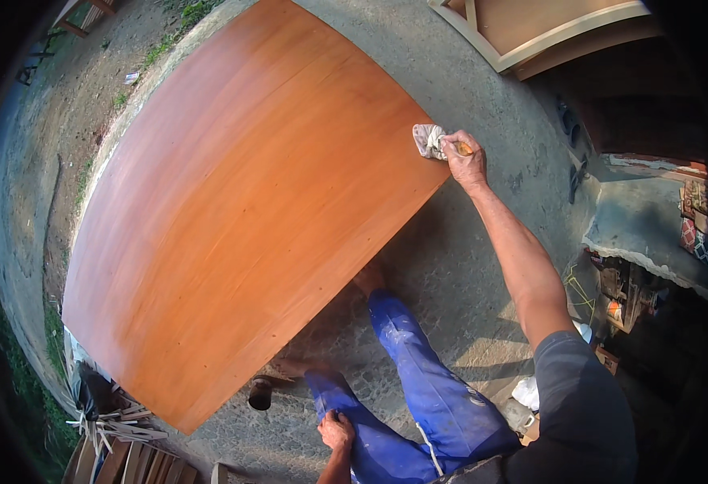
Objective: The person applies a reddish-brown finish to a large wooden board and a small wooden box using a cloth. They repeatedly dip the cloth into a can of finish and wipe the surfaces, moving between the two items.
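Note:
A large orange-brown wooden panel (249, 194) spreads out before me, with a pale sheen along its far left side. At its right corner, my right hand (467, 163) is closed around a paintbrush (430, 141). The brush has a wide, whitish, stained head that looks wrapped in cloth, and a yellowish handle end shows by my fingers. Its head lies against the panel's surface. My left hand (338, 430) rests against my blue trousers (426, 379), fingers curled in; whether they grip anything is hidden.
A dark can (260, 393) stands on the concrete floor (507, 105) beside the panel's near edge. Wood offcuts (128, 464) are piled at the lower left. A framed wooden piece (547, 32) lies at the top right. Cluttered shelves (624, 298) and a white bag (526, 393) are on my right.

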Motion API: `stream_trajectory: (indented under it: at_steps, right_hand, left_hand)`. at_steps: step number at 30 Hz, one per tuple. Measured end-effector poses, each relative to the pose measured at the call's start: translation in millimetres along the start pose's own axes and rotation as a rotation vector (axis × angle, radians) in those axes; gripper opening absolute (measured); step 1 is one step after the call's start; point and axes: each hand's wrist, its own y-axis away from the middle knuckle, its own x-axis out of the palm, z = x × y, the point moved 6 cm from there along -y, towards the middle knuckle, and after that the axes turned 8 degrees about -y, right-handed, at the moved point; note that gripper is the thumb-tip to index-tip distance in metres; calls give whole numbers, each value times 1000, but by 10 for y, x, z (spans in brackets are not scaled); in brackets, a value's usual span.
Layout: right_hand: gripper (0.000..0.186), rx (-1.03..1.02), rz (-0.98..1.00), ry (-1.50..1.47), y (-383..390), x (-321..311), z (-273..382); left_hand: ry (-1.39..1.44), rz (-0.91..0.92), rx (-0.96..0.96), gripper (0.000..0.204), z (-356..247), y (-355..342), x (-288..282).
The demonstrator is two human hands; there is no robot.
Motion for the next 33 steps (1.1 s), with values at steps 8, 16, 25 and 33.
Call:
stream_trajectory:
  at_steps: [8,16,25,33]
  right_hand:
    - [11,-106,-73,352,-54,-195,-66]
    - [9,-27,27,282,1943,905,1044]
    - [13,-163,402,23,4730,2495,3233]
    - [16,-235,654,-99,6713,3484,4416]
  left_hand:
    - [61,-16,-34,36,323,195,149]
    - [222,-30,-17,35,642,116,151]
    - [467,-129,6,35,1178,150,214]
    - [662,-169,3,33,1633,144,457]
